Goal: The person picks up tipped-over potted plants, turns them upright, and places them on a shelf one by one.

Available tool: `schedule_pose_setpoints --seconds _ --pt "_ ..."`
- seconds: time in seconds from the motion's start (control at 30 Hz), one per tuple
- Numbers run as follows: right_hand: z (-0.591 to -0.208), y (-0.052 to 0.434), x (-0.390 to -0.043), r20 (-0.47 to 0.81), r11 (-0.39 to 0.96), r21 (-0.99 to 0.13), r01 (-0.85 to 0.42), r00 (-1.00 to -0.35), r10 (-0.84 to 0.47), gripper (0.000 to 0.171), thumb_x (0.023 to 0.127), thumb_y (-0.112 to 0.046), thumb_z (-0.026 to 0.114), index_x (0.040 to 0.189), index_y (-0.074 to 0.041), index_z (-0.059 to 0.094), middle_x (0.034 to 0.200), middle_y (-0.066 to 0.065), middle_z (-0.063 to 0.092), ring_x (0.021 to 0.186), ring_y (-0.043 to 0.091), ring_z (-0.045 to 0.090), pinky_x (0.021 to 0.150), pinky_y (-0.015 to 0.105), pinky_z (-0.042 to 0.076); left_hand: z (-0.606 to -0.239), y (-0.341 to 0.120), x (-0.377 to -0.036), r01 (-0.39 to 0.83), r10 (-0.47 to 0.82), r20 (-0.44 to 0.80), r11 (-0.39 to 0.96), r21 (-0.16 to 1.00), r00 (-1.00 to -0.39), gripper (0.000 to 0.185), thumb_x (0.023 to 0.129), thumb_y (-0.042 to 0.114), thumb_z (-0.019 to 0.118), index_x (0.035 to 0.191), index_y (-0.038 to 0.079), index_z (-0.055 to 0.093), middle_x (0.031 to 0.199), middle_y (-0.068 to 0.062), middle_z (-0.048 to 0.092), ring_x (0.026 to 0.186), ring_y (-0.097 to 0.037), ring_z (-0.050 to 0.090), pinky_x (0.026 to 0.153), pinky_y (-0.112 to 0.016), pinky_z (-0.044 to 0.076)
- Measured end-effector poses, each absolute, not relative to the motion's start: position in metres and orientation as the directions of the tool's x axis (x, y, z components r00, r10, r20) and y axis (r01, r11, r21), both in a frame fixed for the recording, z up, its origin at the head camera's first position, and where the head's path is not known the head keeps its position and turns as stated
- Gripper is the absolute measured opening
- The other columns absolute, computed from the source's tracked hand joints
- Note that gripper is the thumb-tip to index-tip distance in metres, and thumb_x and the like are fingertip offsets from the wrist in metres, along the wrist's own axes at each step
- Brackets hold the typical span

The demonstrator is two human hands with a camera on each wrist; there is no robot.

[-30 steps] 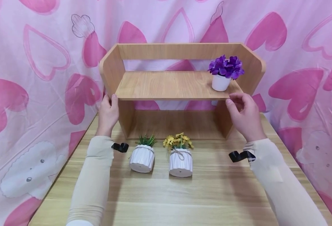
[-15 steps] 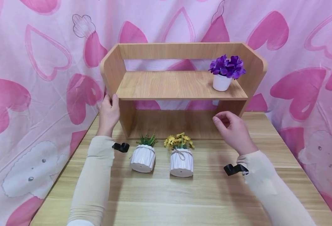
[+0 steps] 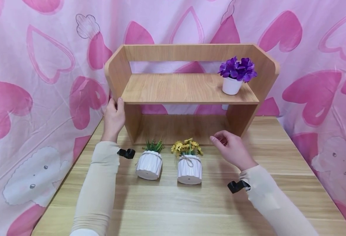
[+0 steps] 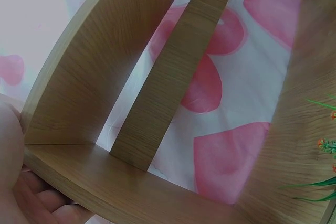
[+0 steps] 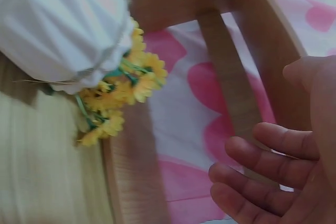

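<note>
My right hand (image 3: pixel 233 148) had come down off the shelf's right edge and swung in low over the table, fingers loosely curved and holding nothing, now hovering just right of the yellow-flower pot (image 3: pixel 189 168). I judged this the reach step; the next move called for closing around that white ribbed pot below its twine bow without crushing the blooms. Just left of it stood the green-sprig pot (image 3: pixel 148 165), apart from it, both on the wooden table (image 3: pixel 208 209) before the shelf. Farther back, my left hand (image 3: pixel 113 118) gripped the front edge of the wooden shelf unit (image 3: pixel 187 88) at its left side panel. On the upper board, far right, sat the purple-flower pot (image 3: pixel 231 85), upright.
</note>
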State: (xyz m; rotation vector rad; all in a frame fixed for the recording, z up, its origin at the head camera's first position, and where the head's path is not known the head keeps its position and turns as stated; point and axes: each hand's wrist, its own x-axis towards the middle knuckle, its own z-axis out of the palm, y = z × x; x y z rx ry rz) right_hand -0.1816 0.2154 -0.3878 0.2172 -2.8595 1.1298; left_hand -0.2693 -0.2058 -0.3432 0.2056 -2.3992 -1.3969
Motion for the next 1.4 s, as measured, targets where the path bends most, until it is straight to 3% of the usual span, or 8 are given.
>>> schedule_pose_setpoints --seconds 0.2,0.47,1.0,1.4 --pt "-0.404 0.208 -0.178 0.011 0.721 -0.688 -0.083 -0.994 -0.104 0.048 0.107 -0.05 0.063 0.128 -0.008 0.07 0.109 0.01 0.074 0.099 0.026 0.065 0.083 0.034 0.056 -0.343 -0.206 -0.269 0.064 -0.298 0.242 0.502 0.862 -0.923 0.066 0.113 0.052 0.036 0.163 0.009 0.044 0.166 -0.018 0.05 0.15 -0.036 0.052 0.129 -0.055 0.039" --pt "-0.424 0.196 -0.173 -0.044 0.729 -0.681 -0.066 -0.991 -0.13 0.055 0.106 -0.059 0.06 0.128 -0.009 0.07 0.113 0.008 0.075 0.104 0.024 0.068 0.09 0.042 0.06 -0.343 -0.205 -0.269 0.071 -0.297 0.25 0.504 0.861 -0.922 0.066 0.113 0.053 0.037 0.161 0.008 0.046 0.165 -0.018 0.052 0.149 -0.036 0.053 0.129 -0.055 0.039" --pt "-0.457 0.174 -0.162 -0.155 0.719 -0.695 0.023 -0.981 -0.118 0.064 0.103 -0.065 0.061 0.13 -0.007 0.07 0.111 0.008 0.074 0.096 0.021 0.066 0.081 0.035 0.057 -0.345 -0.206 -0.271 0.098 -0.288 0.276 0.508 0.856 -0.917 0.065 0.113 0.05 0.038 0.16 0.006 0.047 0.164 -0.02 0.052 0.15 -0.036 0.052 0.13 -0.054 0.038" --pt "-0.46 0.156 -0.155 -0.198 0.709 -0.703 0.056 -0.973 -0.119 0.081 0.104 -0.067 0.058 0.142 0.005 0.062 0.122 0.017 0.075 0.11 0.028 0.071 0.103 0.054 0.059 -0.345 -0.207 -0.27 0.098 -0.289 0.273 0.501 0.86 -0.917 0.065 0.113 0.05 0.038 0.16 0.006 0.047 0.165 -0.02 0.051 0.15 -0.036 0.052 0.129 -0.054 0.038"
